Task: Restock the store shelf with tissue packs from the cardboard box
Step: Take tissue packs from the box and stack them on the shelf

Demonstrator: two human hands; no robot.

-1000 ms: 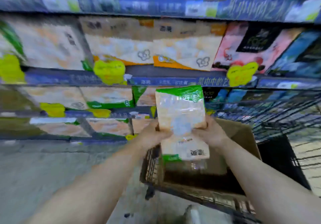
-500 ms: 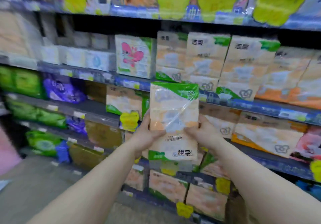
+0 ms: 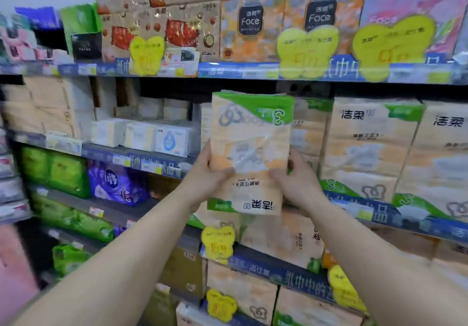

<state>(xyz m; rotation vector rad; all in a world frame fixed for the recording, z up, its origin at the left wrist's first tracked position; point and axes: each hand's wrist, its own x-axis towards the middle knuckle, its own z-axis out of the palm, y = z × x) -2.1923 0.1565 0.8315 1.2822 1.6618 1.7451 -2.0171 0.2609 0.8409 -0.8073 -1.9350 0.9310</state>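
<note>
Gripping a tissue pack (image 3: 249,153) from both sides, the left hand (image 3: 202,181) and the right hand (image 3: 295,181) were seen raised in front of the store shelf (image 3: 253,71). The pack was held upright but upside down, its green band at the top and its printed characters inverted near the lower edge. The left hand's thumb was laid across the pack's front face, with the remaining fingers wrapped behind its left edge; the right hand's thumb was likewise pressed on the front, its fingers curled round the right edge. Both hands were placed on the pack's lower half.

The pack was held level with the middle tier of the shelf, in front of a dark gap. Just right of the pack, a row of matching beige-and-green tissue packs (image 3: 369,146) was stood upright on that tier. Left of the pack, small white boxes (image 3: 152,135) were set on the same tier, and further left large beige bundles (image 3: 48,108) were stacked. Above the pack, orange packs marked "Face" (image 3: 253,22) were shelved, with yellow butterfly-shaped price tags (image 3: 307,49) clipped to the blue shelf edge. Below and left of the pack, a purple pack (image 3: 116,184) and green packs (image 3: 53,171) were laid on a lower tier. Whether the pack was touching the shelf could not be told.
</note>
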